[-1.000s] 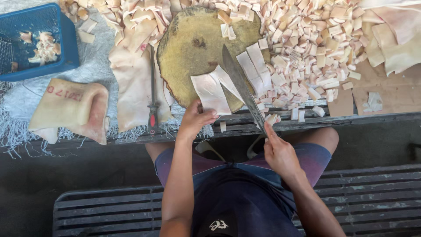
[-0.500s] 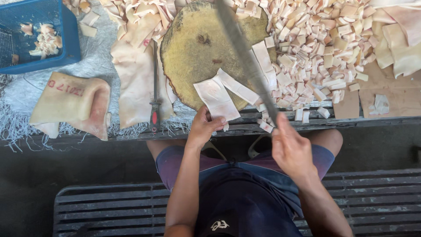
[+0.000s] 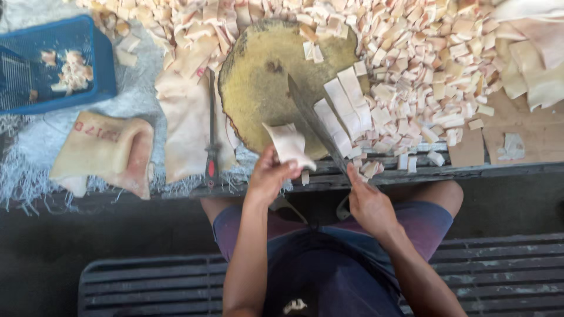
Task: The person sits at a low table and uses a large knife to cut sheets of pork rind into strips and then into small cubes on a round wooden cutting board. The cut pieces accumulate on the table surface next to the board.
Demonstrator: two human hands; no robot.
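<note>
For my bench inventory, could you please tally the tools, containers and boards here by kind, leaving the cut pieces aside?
Knife, in the right hand: 1
Sharpening rod: 1
Round chopping block: 1
Blue basket: 1
Total: 4
The left hand holds one pale strip; the heap of small cut pieces is too many to count.

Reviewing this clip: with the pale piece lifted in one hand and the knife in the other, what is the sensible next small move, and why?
Probably lay the pale piece flat on the round chopping block. The left hand holds it lifted at the block's near edge, while the right hand has the long knife resting beside already cut strips.
</note>
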